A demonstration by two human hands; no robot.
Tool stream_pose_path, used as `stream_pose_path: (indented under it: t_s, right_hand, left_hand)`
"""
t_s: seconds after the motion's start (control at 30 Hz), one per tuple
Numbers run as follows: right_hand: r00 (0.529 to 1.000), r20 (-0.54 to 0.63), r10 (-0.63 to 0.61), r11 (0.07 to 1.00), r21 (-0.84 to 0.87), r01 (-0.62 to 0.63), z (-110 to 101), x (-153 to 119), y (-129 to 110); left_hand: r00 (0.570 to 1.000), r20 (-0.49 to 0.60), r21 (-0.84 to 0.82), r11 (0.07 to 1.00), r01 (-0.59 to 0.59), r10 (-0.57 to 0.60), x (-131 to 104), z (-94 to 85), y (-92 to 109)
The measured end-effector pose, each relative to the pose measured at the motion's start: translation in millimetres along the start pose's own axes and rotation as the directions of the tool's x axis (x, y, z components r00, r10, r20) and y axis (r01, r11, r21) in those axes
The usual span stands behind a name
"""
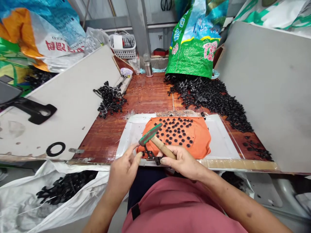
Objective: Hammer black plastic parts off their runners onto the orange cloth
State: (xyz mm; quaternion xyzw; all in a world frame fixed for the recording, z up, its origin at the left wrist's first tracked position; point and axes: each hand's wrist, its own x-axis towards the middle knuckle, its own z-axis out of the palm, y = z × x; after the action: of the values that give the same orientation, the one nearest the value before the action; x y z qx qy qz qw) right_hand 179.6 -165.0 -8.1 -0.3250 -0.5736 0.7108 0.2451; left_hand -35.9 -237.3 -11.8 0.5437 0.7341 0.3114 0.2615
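In my right hand [182,161] is a hammer [163,147] with a wooden handle and a worn green head that points up and left. My left hand [124,166] pinches one end of a black branched plastic piece [151,156] near the front edge of the table. The piece's other end is close to my right fingers; I cannot tell whether they grip it too. Beyond both hands lies an orange cloth [204,137], with many small round black plastic parts [174,131] spread over it. Beneath the cloth is a white board [224,142].
A green bag [191,60] spills a large heap of black pieces [213,97] at the back right. A smaller pile [109,98] sits left. Grey panels [269,94] flank the table. A steel bottle [148,66] and white basket [123,48] stand behind. An open white sack [21,194] hangs below left.
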Motion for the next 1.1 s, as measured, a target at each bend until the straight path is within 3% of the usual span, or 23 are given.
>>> stream_pose_path:
  t_s: [0.07,0.1,0.2,0.3,0.33,0.47,0.5,0.57,0.67,0.87,0.97,1.03,1.1]
  right_hand:
    - [0.999,0.044,0.015,0.998,0.054,-0.017,-4.9,-1.2,-3.0]
    - [0.998,0.064,0.016,0.996,0.082,-0.021,-6.3,-1.6,-3.7]
    - [0.992,0.129,-0.001,0.981,0.193,-0.024,-7.1,-2.0,-1.7]
    - [0.978,0.207,-0.020,0.945,0.323,-0.049,-7.7,-2.2,4.4]
    - [0.974,0.225,-0.024,0.930,0.362,-0.061,-8.6,-2.7,6.9]
    - [0.953,0.304,0.006,0.873,0.462,-0.153,-14.0,-7.4,14.6]
    - [0.944,0.331,0.015,0.862,0.474,-0.180,-14.9,-9.1,15.1]
    - [0.930,0.367,0.030,0.842,0.493,-0.221,-15.2,-12.3,14.2]
    - [0.947,0.318,0.053,0.817,0.532,-0.225,-11.6,-15.7,11.5]
    - [0.998,0.042,0.045,0.834,0.549,-0.061,-2.1,-15.6,21.4]
    - [0.998,0.029,0.056,0.866,0.496,-0.063,-2.0,-13.6,25.8]
    - [0.999,-0.001,0.053,0.911,0.410,-0.048,-5.9,-14.0,24.7]
    - [0.995,-0.102,0.023,0.972,0.236,0.002,-13.7,-18.7,21.3]
  left_hand:
    - [0.961,-0.150,0.244,0.950,-0.193,0.234,-5.1,-9.5,1.6]
    - [0.926,-0.157,0.301,0.909,-0.287,0.345,-7.5,-12.2,3.4]
    - [0.815,-0.012,0.306,0.778,-0.549,0.580,-14.5,-11.4,9.2]
    - [0.704,0.122,0.227,0.671,-0.706,0.699,-21.0,-1.1,8.7]
    - [0.695,0.134,0.201,0.667,-0.717,0.707,-23.1,3.0,6.7]
    - [0.757,0.070,0.110,0.749,-0.653,0.650,-30.5,15.0,-2.4]
    - [0.752,0.057,0.092,0.747,-0.659,0.657,-31.3,16.1,-2.5]
    - [0.699,0.067,0.048,0.697,-0.715,0.712,-30.8,16.0,1.4]
    - [0.654,0.155,-0.040,0.666,-0.745,0.740,-26.4,13.2,13.2]
    - [0.714,0.283,-0.092,0.759,-0.644,0.640,-27.8,17.8,22.3]
    - [0.821,0.285,-0.078,0.865,-0.495,0.495,-33.0,24.0,19.4]
    - [0.910,0.215,-0.048,0.935,-0.353,0.354,-31.7,26.2,17.1]
    - [0.966,0.136,-0.015,0.976,-0.219,0.219,-24.2,26.6,14.3]
